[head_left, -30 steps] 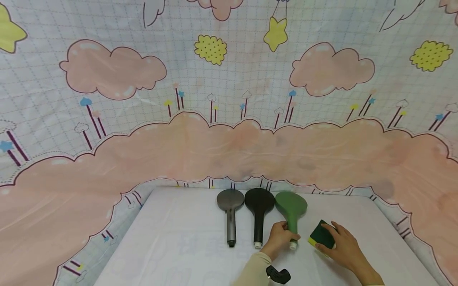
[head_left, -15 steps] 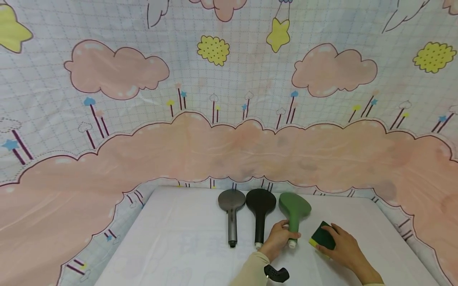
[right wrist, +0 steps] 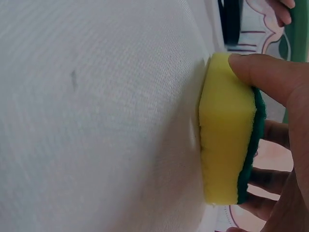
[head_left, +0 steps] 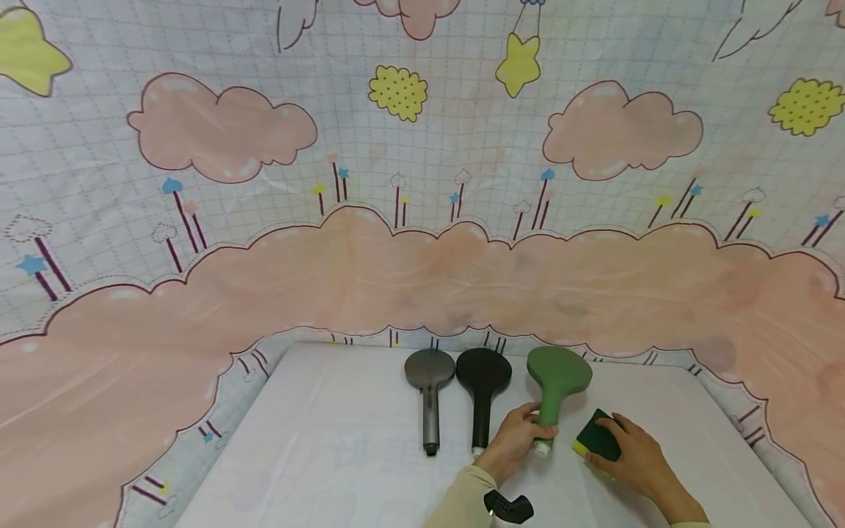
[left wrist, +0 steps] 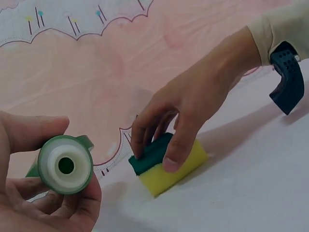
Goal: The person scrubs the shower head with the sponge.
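Note:
My left hand [head_left: 508, 444] grips the handle of a green hand shower [head_left: 558, 371] near its lower end. In the left wrist view, the white connector [left wrist: 82, 166] at the handle's end faces the camera, showing its round hole, with thumb and fingers wrapped about it. To the right, a sponge [head_left: 598, 435] with a dark green scouring side up and a yellow side [right wrist: 224, 130] down lies against the white tabletop. My right hand [head_left: 637, 458] pinches it between thumb and fingers. The green head stands apart from the black hand shower [head_left: 484, 370].
A grey hand shower [head_left: 429, 369] lies left of the black one, both with handles pointing toward me. The white tabletop [head_left: 330, 425] reaches back to a cartoon-printed curtain [head_left: 422, 271] of pink clouds. A dark wrist device [head_left: 508, 506] sits by the left sleeve.
The green hand shower has moved right, away from the black one, and its head appears raised, with my left hand holding it throughout. The right hand and sponge stay nearly where they were.

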Available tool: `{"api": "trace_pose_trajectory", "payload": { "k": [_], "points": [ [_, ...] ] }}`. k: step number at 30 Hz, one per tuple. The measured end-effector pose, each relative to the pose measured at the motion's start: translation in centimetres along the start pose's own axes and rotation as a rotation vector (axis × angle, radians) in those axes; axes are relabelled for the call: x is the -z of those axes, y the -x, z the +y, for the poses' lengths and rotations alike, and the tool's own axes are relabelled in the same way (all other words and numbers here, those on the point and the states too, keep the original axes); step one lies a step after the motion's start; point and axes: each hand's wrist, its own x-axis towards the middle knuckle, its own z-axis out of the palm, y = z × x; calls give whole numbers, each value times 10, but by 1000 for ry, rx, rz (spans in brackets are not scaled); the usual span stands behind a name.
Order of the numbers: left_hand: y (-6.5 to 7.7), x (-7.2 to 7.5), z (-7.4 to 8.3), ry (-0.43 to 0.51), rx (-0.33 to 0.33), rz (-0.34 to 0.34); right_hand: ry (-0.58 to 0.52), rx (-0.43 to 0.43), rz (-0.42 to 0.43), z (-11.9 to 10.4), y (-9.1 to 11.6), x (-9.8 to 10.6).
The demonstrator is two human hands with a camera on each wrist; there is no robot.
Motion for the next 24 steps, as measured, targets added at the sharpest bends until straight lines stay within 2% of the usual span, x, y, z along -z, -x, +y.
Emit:
{"api": "trace_pose_trajectory", "payload": {
  "k": [5, 9, 12, 17, 24],
  "points": [
    [6, 1, 7, 46, 0, -31, -26, -21, -38, 0, -2, 0],
    [10, 4, 11, 49, -10, -49, -60, -53, -80, 1, -3, 1],
    [14, 7, 15, 44, -21, -60, -73, -61, -78, 1, -3, 1],
    [19, 15, 20, 55, -25, -82, -76, -53, -40, 0, -3, 3],
    [27, 28, 34, 57, -56, -120, -101, 23, 75, -9, -1, 18]
  ]
}}
